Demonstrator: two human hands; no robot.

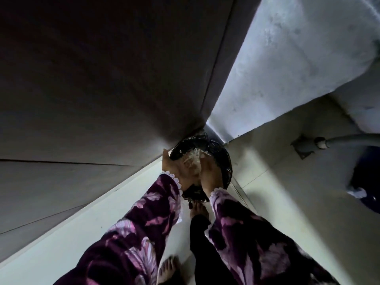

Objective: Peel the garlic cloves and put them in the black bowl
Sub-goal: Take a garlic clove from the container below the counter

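Pale garlic skins (pixel 193 160) cupped between left hand (pixel 174 169) and right hand (pixel 209 173), fingers loosely open, above black basket (pixel 225 161)

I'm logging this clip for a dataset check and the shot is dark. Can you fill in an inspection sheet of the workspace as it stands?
Surface: pale floor, seen from above; bare feet stand on it.
Job's things: pale papery garlic skins, blurred, between both hands over a round black basket; whether this is the black bowl cannot be told. No whole cloves made out.
Clutter: dark blue object at the right edge, unclear.
Hands: left hand and right hand cupped together over the basket; grip blurred.
Cables: grey pipe with a wall fitting, right.
Surroundings: dark panel left, rough grey wall right.
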